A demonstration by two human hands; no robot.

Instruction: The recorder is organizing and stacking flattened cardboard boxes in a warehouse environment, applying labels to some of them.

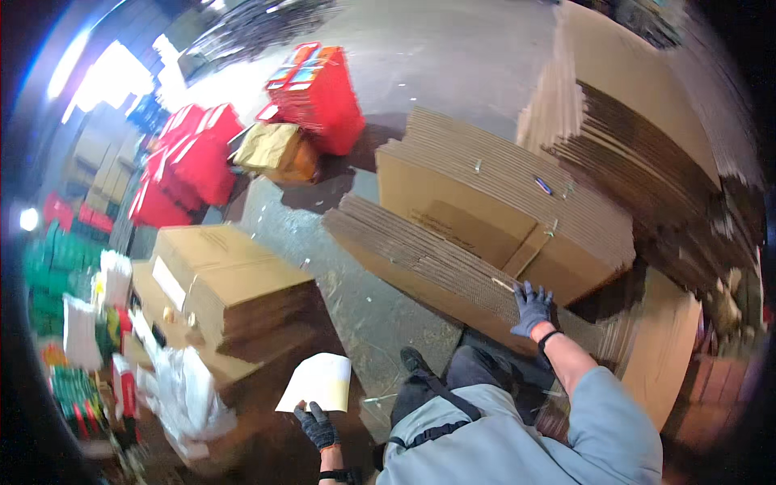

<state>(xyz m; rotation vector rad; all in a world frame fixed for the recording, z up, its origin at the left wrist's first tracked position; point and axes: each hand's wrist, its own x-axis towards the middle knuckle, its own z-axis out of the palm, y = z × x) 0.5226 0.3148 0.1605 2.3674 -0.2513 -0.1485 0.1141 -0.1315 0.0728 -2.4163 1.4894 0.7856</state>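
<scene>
My left hand [317, 426], in a dark grey glove, is closed on the lower edge of a sheet of paper [319, 381], white with a yellowish part. My right hand [533, 309], gloved the same way, spreads its fingers over the top edges of a row of flattened cardboard boxes [428, 263] standing on edge. Close to its fingertips lies a thin pale stick-like piece [503, 284]; I cannot tell whether the fingers touch it. Behind that row stands a thicker bundle of flattened boxes [453, 194], with a small blue and red item [543, 186], perhaps a cutter, on top.
At left, a stack of flat cartons [234, 267] stands beside crumpled clear plastic [186, 396]. Red bundles [202, 166], a taller red stack [331, 97] and a brown-wrapped package [279, 153] sit further off. Tall cardboard stacks [638, 105] rise at right. Grey floor [356, 299] runs between.
</scene>
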